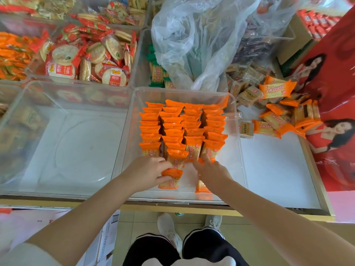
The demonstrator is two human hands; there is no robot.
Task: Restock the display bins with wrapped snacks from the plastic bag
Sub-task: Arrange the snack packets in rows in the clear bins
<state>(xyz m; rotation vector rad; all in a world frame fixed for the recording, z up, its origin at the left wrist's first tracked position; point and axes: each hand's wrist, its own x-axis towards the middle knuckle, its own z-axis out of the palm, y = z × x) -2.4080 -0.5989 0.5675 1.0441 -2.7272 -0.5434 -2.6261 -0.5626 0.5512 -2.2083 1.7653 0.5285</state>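
Observation:
A clear display bin (235, 112) in the middle holds several rows of orange wrapped snacks (182, 127) standing on end. My left hand (148, 171) grips an orange snack pack (171, 176) at the near end of the rows. My right hand (213, 169) reaches in beside it, fingers extended and touching the front pack of a right-hand row (210, 150); another orange pack (201, 187) lies under its wrist. The crumpled clear plastic bag (192, 39) lies behind the bin.
An empty clear bin (25, 93) stands to the left. Loose orange packs (276, 91) and brown packs (247, 95) lie on the white shelf at right. Bins of round rice crackers (86, 60) sit at the back left. A red poster (334, 112) borders the right.

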